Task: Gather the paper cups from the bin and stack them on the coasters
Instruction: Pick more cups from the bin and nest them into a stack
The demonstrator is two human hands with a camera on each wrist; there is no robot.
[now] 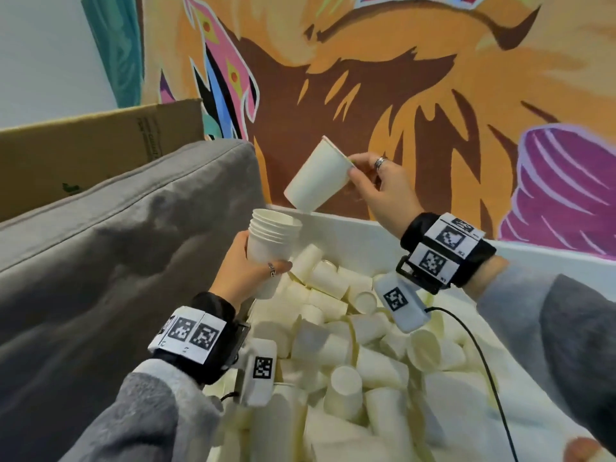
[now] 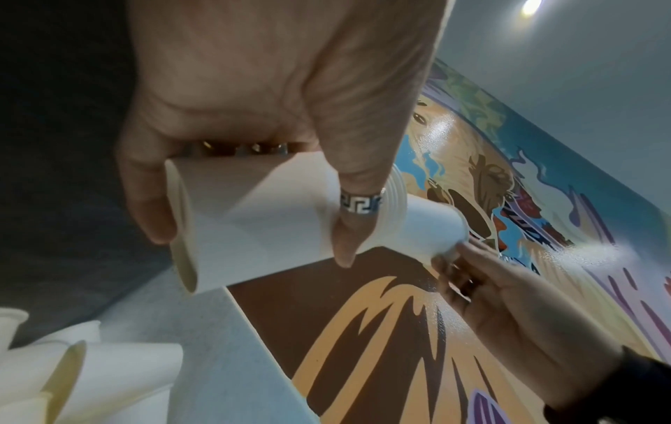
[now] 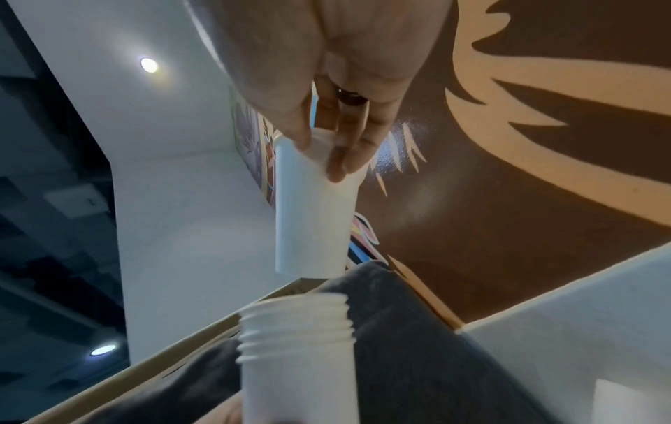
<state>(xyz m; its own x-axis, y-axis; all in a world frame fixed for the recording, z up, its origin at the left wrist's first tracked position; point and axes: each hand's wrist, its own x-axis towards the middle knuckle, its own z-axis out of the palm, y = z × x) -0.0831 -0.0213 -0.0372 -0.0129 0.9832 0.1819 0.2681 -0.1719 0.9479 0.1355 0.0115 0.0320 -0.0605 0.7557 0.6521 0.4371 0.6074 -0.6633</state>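
Right hand (image 1: 380, 191) pinches a single cup (image 1: 316, 176) by the rim, thumb outside and fingertips inside the mouth. The cup hangs tilted, base down, just above the stack (image 1: 271, 241) and not yet seated. Left hand (image 1: 246, 271) is wrapped round the stack's lower wall, mouth up, several nested rims showing. Both are held over the bin (image 1: 360, 225), which is still full of loose cups (image 1: 350, 328) lying every way. No coasters in view.

Handling, as a judgement: thin paper, near weightless, walls crush easily. The rolled rim is the stiff part, so the rim pinch is the right hold. The stack's wall grip should stay light, low on the body. The cup is tilted, so it needs squaring to the stack's axis before dropping in or it will jam on the top rim.
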